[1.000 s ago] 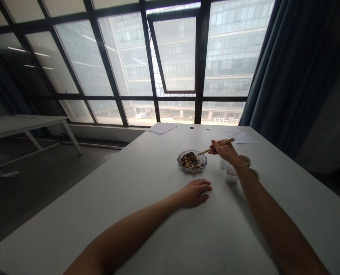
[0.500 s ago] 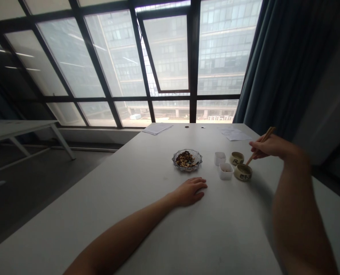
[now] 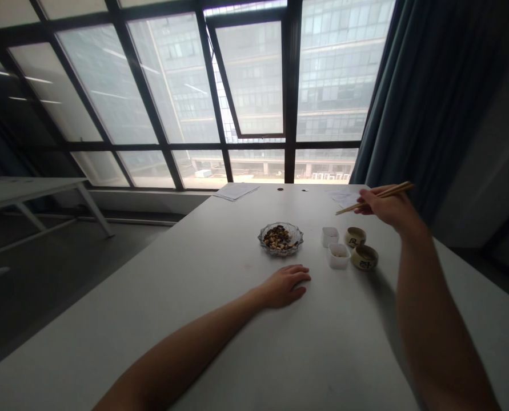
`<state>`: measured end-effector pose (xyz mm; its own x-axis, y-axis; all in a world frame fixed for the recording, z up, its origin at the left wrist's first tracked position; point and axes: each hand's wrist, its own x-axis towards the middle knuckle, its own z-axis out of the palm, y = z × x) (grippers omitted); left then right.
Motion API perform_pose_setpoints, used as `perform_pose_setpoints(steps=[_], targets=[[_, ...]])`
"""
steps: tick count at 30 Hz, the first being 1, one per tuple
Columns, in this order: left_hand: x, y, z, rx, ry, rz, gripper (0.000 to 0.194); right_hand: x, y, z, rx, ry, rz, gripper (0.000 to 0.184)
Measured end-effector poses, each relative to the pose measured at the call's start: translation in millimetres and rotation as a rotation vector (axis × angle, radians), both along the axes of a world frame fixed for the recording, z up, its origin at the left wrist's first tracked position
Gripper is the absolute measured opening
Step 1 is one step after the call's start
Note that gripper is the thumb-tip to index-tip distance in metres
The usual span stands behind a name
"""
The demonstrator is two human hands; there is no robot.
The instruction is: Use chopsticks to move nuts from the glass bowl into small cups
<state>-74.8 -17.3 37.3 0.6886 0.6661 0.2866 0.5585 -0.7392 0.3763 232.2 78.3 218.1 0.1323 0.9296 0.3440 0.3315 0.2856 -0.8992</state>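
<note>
Above the right side of the table, my right hand (image 3: 385, 206) grips a pair of chopsticks (image 3: 376, 197), whose tips point left over the small containers; I cannot make out anything between the tips. My left hand (image 3: 285, 286) lies palm down on the table with its fingers stretched out. Beyond it stands a glass bowl (image 3: 297, 242) of mixed nuts or seeds (image 3: 279, 238). To the right are two small clear plastic tubs (image 3: 339, 260) and two round ceramic cups (image 3: 364, 260) with dark characters. The front tub holds a few small bits.
The white table (image 3: 220, 319) reaches back toward the windows. Papers (image 3: 236, 192) lie at its far left corner, and another sheet (image 3: 344, 197) at the far right, partly behind my hand. A blue curtain (image 3: 412, 108) hangs at right; another table (image 3: 31, 191) stands at left.
My right hand has lifted the chopsticks out of the front ceramic cup and moved them up and to the left, tilting them flatter. My left hand stays in place.
</note>
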Motion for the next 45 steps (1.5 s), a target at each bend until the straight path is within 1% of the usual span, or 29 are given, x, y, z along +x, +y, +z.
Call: perform_pose_setpoints(steps=[2,4,6,7,10,13,16,22,26,32,36,41,45], targets=[[-0.1,0.4,-0.6,0.003,-0.001,-0.003,0.037,-23.8,8.4,-7.4,0.095,0.038,0.108,0.026],[-0.2,0.6,-1.1,0.008,-0.001,-0.003,0.037,-51.7,13.2,-17.3,0.117,0.05,0.258,0.034],[-0.3,0.6,-1.4,0.014,-0.002,0.0,0.037,-78.0,15.2,-29.8,0.098,0.004,0.415,0.037],[-0.3,0.5,-1.4,0.018,-0.002,0.0,0.037,-89.2,15.8,-36.7,0.084,-0.033,0.467,0.037],[0.0,0.2,-1.4,0.027,-0.003,-0.007,0.037,-111.1,18.2,-57.8,0.032,-0.142,0.542,0.034],[0.8,0.2,-1.8,0.03,-0.007,-0.013,0.036,-119.0,23.0,-75.2,0.003,-0.19,0.572,0.029],[1.4,0.5,-2.6,0.029,-0.011,-0.012,0.036,-121.0,28.8,-87.3,0.005,-0.225,0.586,0.029],[1.6,1.2,-3.4,0.027,-0.012,-0.014,0.037,-123.4,40.4,-105.5,0.016,-0.235,0.599,0.03],[1.6,1.4,-3.2,0.031,-0.009,-0.011,0.037,-125.1,45.8,-114.2,0.004,-0.226,0.605,0.033],[1.1,0.9,-2.8,0.036,-0.011,-0.014,0.037,-131.4,48.3,-123.4,-0.02,-0.103,0.602,0.043],[1.0,0.1,-1.2,0.036,-0.009,-0.013,0.036,-134.8,47.0,-124.7,0.001,-0.113,0.583,0.045],[1.2,-0.8,-0.5,0.038,-0.013,-0.016,0.036,-134.0,41.7,-118.6,0.007,-0.13,0.55,0.038],[1.2,-0.8,-0.7,0.038,-0.016,-0.017,0.036,-132.1,40.0,-116.5,0.017,-0.151,0.553,0.033]])
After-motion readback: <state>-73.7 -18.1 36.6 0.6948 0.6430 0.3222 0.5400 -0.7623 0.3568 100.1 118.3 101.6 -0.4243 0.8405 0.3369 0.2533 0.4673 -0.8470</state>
